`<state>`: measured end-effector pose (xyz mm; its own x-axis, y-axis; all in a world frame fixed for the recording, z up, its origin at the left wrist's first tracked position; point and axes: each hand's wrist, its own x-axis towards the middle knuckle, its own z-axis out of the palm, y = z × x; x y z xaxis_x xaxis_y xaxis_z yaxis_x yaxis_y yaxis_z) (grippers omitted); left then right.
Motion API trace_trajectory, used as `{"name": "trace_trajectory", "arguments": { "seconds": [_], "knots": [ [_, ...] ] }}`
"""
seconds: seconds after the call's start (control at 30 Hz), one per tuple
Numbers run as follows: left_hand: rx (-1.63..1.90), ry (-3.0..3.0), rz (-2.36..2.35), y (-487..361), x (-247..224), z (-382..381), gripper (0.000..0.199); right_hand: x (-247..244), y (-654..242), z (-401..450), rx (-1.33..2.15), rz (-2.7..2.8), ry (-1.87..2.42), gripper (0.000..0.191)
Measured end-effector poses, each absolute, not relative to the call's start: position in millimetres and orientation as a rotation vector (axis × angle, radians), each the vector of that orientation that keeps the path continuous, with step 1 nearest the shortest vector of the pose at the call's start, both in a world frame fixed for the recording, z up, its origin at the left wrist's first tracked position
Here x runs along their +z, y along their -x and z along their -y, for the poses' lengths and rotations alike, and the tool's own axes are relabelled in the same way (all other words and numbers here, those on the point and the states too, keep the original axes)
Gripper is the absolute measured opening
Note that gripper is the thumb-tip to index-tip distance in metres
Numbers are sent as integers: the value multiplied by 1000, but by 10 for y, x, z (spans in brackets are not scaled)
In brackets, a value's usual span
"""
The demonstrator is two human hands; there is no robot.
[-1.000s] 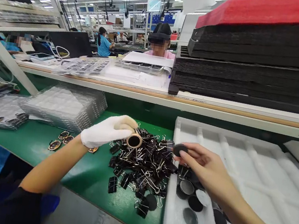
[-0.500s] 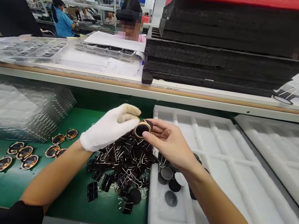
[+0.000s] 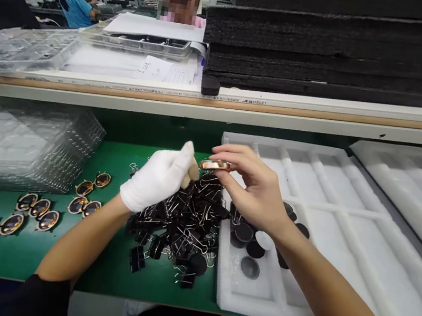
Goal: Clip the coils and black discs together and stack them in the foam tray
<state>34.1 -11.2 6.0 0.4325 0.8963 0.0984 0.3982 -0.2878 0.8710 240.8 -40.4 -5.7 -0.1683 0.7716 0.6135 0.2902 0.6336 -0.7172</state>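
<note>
My right hand (image 3: 254, 186), bare, pinches a gold-rimmed sunglasses frame (image 3: 215, 165) between thumb and fingers. The frame is turned edge-on, and part of it is hidden by the fingers. Close to its left end is my left hand (image 3: 162, 177) in a white glove, its fingers curled in and thumb raised; whether something is inside them I cannot make out. Below both hands lies a heap of black binder clips (image 3: 184, 223) with silver wire handles. Under my right wrist, several round dark lens discs (image 3: 249, 267) rest in a white foam tray (image 3: 263, 308).
Several gold-rimmed round sunglasses frames (image 3: 48, 220) lie on the green bench (image 3: 104, 274) at left. Behind them stands a stack of clear plastic trays (image 3: 28, 150). A second white tray (image 3: 412, 174) is at right. The shelf (image 3: 124, 101) crosses above, bearing black foam slabs (image 3: 311, 51). A co-worker sits beyond.
The sunglasses frame has turned from lens-facing to edge-on and now sits in my right hand only. My left hand has drawn away leftward, its fingers curling. The camera view has tilted down.
</note>
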Motion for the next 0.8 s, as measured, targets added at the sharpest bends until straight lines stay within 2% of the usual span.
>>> {"name": "trace_trajectory", "arguments": {
  "seconds": [0.07, 0.13, 0.23, 0.3, 0.37, 0.47, 0.53, 0.67, 0.8],
  "knots": [
    [606, -1694, -1019, -347, 136, 132, 75, -119, -2422, 388, 153, 1859, 787, 26],
    [572, -1637, -971, -358, 206, 152, 61, -198, -2448, 364, -105, 1970, 688, 34],
    [610, -1690, -964, -365, 254, 173, 40, -292, -2466, 350, -193, 2040, 562, 51],
    [644, -1786, -1000, -365, 240, 181, 35, -298, -2451, 370, -77, 1940, 586, 61],
    [726, -1933, -1085, -368, 200, 184, 34, -252, -2423, 408, 227, 1787, 692, 63],
    [827, -2121, -1199, -377, 134, 182, 35, -140, -2388, 454, 891, 1626, 866, 44],
    [822, -2151, -1204, -378, 108, 175, 33, -91, -2381, 456, 1169, 1543, 958, 34],
    [730, -2164, -1109, -347, 110, 164, 30, -89, -2403, 423, 1259, 1442, 1006, 25],
    [601, -2343, -1104, -285, 150, 166, 25, -72, -2425, 429, 1254, 1630, 1019, 29]
  ]
}}
